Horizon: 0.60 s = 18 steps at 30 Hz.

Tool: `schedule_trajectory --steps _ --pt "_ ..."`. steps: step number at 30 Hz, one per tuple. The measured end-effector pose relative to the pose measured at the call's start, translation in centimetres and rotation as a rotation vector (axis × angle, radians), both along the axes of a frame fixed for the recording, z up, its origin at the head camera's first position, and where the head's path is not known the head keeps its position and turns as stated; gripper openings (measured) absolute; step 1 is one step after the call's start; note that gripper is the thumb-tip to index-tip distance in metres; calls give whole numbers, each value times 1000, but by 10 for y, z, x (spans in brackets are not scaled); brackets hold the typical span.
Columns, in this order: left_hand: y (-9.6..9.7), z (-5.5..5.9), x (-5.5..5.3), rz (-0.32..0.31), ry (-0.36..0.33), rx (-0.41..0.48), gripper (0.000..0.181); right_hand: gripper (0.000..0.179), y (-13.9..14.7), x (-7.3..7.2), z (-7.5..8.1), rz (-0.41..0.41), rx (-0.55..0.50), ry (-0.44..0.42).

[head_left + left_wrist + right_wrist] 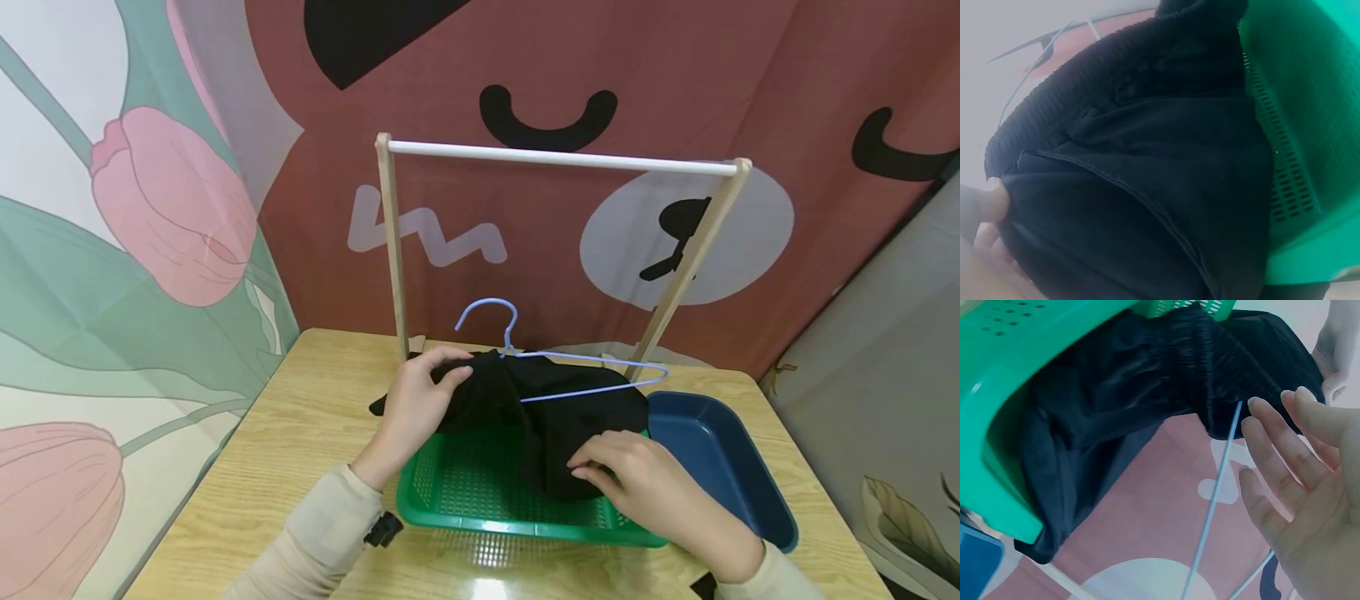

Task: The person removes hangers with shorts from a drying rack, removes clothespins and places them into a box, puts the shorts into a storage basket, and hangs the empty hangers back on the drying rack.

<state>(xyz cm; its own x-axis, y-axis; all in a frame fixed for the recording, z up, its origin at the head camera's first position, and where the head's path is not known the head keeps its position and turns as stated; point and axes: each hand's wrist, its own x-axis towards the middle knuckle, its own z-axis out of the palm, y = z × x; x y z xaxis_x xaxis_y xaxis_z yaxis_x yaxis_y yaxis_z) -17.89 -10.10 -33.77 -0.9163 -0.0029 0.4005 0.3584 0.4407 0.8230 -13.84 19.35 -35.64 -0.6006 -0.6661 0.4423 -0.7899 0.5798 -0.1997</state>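
Note:
Black elastic-waist pants [570, 417] lie bunched over a green basket [517, 527]. At the waistband's left part, my left hand [420, 392] pinches the fabric between thumb and fingers; the left wrist view also shows this thumb [991, 200] on the cloth, beside a pocket seam. A light blue hanger [600, 390] has its hook up and its right end bare, while its left part is hidden by the black cloth. My right hand [645, 483] hovers by the lower right of the pants. In the right wrist view its fingers [1285, 450] are relaxed and hold nothing.
Behind the basket stands a rack with wooden posts [693, 258] and a white rail [555, 157]. A dark blue tray [720, 458] sits to the basket's right on the wooden table [315, 400]. A printed cloth [525, 50] hangs at the back.

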Motion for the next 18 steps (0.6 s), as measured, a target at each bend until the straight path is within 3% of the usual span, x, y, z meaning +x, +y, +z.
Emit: schedule_trajectory --steps 4,7,12,18 --pt "1 -2 0 -8 6 -22 15 26 -3 -1 5 36 -52 61" --pt "1 -3 1 -12 1 -41 16 4 -6 -2 9 41 -103 110" --pt "2 -4 1 -19 -6 -73 16 32 -7 -4 17 -16 -175 160" --pt "4 -2 3 -57 -28 -93 15 18 -6 -6 23 -60 -258 193"
